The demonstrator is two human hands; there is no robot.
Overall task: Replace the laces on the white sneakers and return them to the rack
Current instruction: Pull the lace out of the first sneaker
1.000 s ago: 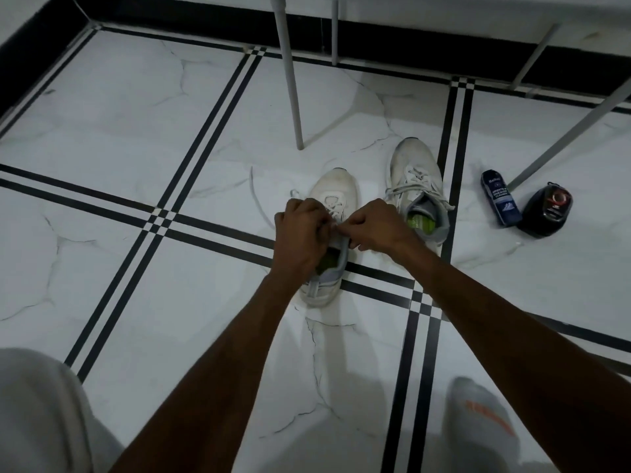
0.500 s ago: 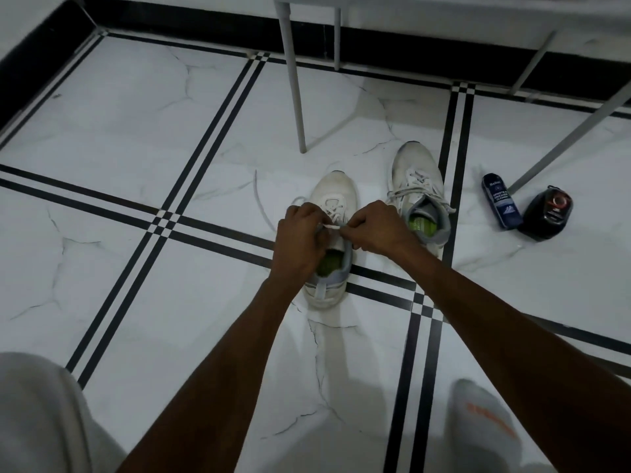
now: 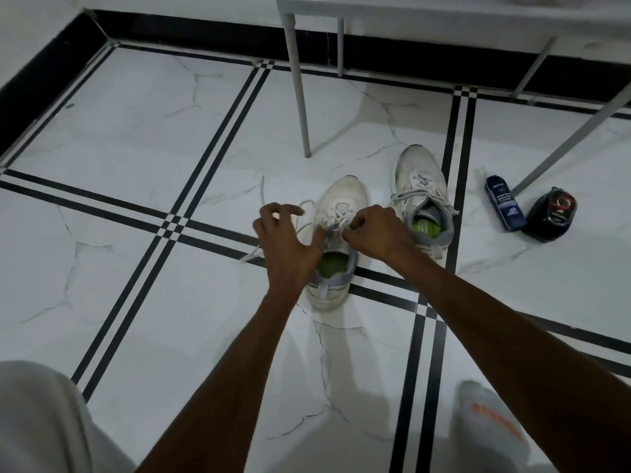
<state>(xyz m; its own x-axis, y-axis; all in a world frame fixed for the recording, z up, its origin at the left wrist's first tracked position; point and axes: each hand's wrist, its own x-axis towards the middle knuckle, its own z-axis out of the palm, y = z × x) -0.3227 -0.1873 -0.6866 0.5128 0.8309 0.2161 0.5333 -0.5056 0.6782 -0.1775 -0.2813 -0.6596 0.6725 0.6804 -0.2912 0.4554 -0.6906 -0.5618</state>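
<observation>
Two white sneakers with green insoles stand on the tiled floor. Both my hands are over the near sneaker (image 3: pixel 345 199), whose white lace (image 3: pixel 336 216) is threaded and partly loose. My right hand (image 3: pixel 377 230) pinches that lace at the top of the tongue with curled fingers. With its fingers spread, my left hand (image 3: pixel 286 241) hovers over the sneaker's left side, thumb beside the lace; one lace end (image 3: pixel 248 257) trails out from under it onto the floor. The second sneaker (image 3: pixel 420 165) stands laced to the right, a little further away.
A grey rack leg (image 3: pixel 299 97) stands just beyond the sneakers; another slants in at the right. A blue bottle (image 3: pixel 505 207) and a black container (image 3: pixel 551 217) lie to the right. A thin loose lace (image 3: pixel 262 191) lies left of the near sneaker. My socked foot (image 3: pixel 488 425) is at bottom right.
My left hand has let go of the lace and opened, moving slightly left. My right hand keeps its pinch. The camera has tilted a little.
</observation>
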